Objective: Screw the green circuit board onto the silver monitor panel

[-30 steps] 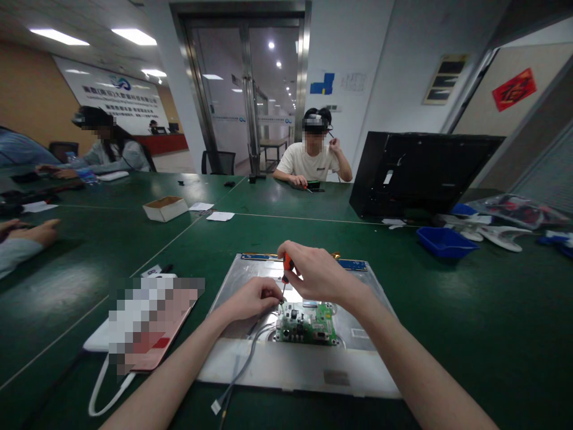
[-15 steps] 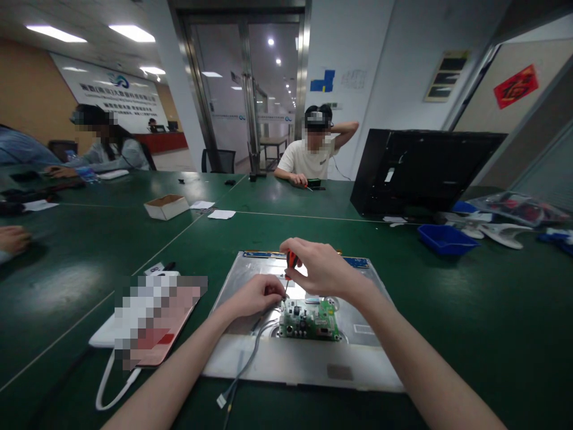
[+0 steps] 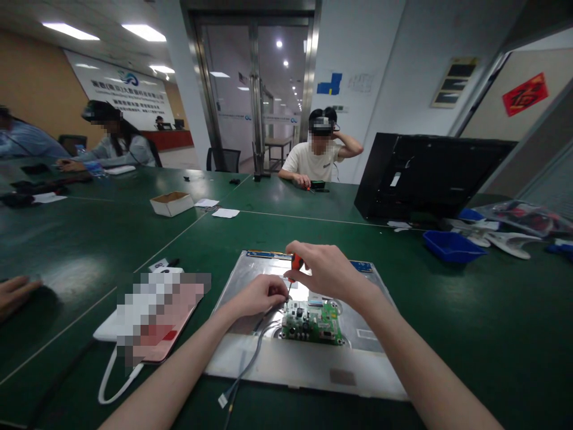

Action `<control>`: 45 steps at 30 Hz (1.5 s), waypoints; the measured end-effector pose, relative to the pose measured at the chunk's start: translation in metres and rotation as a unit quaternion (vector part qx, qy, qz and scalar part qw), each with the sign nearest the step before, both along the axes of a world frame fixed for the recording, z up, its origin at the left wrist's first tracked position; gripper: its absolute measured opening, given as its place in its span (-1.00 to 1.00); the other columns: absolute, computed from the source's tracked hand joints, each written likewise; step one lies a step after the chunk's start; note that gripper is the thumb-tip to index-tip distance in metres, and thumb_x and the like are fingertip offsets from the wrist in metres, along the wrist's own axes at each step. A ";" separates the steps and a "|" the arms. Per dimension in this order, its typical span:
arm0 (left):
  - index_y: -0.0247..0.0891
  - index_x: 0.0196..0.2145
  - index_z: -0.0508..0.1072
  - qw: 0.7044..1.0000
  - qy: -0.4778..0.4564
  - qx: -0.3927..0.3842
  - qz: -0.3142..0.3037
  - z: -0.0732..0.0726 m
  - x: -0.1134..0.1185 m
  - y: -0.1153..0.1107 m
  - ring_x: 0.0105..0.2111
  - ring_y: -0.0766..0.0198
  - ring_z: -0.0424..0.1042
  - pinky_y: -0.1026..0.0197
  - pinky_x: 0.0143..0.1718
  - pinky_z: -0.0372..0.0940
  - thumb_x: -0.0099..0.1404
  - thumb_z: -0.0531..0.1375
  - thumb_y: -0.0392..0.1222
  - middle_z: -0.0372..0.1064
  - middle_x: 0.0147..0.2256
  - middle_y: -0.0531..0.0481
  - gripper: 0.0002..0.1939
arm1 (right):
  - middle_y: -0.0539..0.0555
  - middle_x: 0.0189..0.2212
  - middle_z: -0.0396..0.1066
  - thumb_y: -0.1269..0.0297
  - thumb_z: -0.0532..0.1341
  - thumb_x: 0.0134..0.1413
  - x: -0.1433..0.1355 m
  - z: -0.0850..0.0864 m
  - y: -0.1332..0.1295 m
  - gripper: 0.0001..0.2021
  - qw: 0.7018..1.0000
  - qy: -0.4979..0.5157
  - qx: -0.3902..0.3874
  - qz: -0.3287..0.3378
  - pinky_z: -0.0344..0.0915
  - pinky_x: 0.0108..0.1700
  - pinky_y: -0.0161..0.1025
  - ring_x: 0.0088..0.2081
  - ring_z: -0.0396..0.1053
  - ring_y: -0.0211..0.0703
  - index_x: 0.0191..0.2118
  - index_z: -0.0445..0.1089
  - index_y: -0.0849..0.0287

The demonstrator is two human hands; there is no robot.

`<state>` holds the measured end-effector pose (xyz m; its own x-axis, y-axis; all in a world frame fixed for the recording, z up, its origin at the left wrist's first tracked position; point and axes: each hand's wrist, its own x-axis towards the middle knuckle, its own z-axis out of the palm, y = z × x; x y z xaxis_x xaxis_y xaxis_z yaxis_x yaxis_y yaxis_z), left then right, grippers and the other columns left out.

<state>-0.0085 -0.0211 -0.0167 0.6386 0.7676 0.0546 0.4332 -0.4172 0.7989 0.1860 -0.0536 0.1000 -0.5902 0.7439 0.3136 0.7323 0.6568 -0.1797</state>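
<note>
Indoors, on a long green tabletop (image 3: 452,334), a display panel (image 3: 286,365) lies metal back up, a green circuit board (image 3: 316,325) near its middle. Over the board's far left corner, the right hand (image 3: 324,273) has its fingers closed round an orange-and-black screwdriver (image 3: 296,263), nearly upright. Beside the tool's lower end curls the left hand (image 3: 262,295), thumb and fingers drawn close; whether they pinch anything, I cannot tell from here. Such work likely calls for a straight tool, gentle downward pressure and no slip across the board.
</note>
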 end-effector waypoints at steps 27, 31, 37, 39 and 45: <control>-0.31 -0.35 0.48 1.000 0.003 0.025 -0.003 0.007 0.000 -0.006 -0.45 0.32 0.31 0.33 -0.43 0.16 0.15 0.16 -0.32 0.37 -0.46 0.04 -0.89 | 0.06 -0.29 0.36 0.39 0.08 -0.02 0.001 0.002 -0.001 -0.77 0.999 0.034 -0.021 0.024 0.02 -0.42 -0.28 -0.38 0.28 -0.24 -0.17 0.18 0.17; -0.31 -0.35 0.48 0.999 0.015 0.029 -0.002 0.008 0.000 -0.006 -0.45 0.32 0.30 0.33 -0.44 0.15 0.15 0.16 -0.32 0.37 -0.46 0.04 -0.89 | 0.05 -0.32 0.38 0.34 0.08 0.03 -0.001 0.001 -0.001 -0.77 1.000 0.025 -0.009 0.006 0.00 -0.43 -0.27 -0.40 0.28 -0.24 -0.13 0.18 0.16; -0.32 -0.37 0.47 0.999 0.009 0.033 -0.001 0.008 0.001 -0.005 -0.46 0.33 0.29 0.34 -0.45 0.15 0.14 0.16 -0.34 0.35 -0.47 0.04 -0.90 | 0.04 -0.30 0.40 0.27 0.10 0.07 0.000 0.000 0.000 -0.76 1.000 0.005 -0.006 -0.002 0.01 -0.44 -0.28 -0.39 0.31 -0.22 -0.11 0.19 0.13; -0.32 -0.38 0.47 0.999 0.009 0.031 -0.003 0.008 0.001 -0.005 -0.46 0.33 0.29 0.34 -0.45 0.15 0.13 0.16 -0.35 0.35 -0.47 0.05 -0.90 | 0.05 -0.27 0.40 0.29 0.11 0.04 0.002 0.000 -0.001 -0.69 1.000 0.009 -0.015 0.006 0.02 -0.44 -0.27 -0.37 0.31 -0.21 -0.05 0.18 0.13; -0.33 -0.38 0.47 1.000 -0.001 0.021 -0.002 0.008 0.001 -0.006 -0.47 0.35 0.29 0.35 -0.45 0.15 0.12 0.15 -0.37 0.35 -0.48 0.05 -0.89 | 0.09 -0.24 0.39 0.39 0.08 -0.01 0.003 0.000 -0.001 -0.65 1.000 0.018 -0.019 0.018 0.05 -0.42 -0.26 -0.37 0.29 -0.22 -0.03 0.19 0.18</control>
<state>-0.0079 -0.0270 -0.0083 0.6414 0.7620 0.0887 0.4295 -0.4525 0.7815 0.1886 -0.0544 0.1004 -0.6053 0.7347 0.3064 0.7016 0.6742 -0.2306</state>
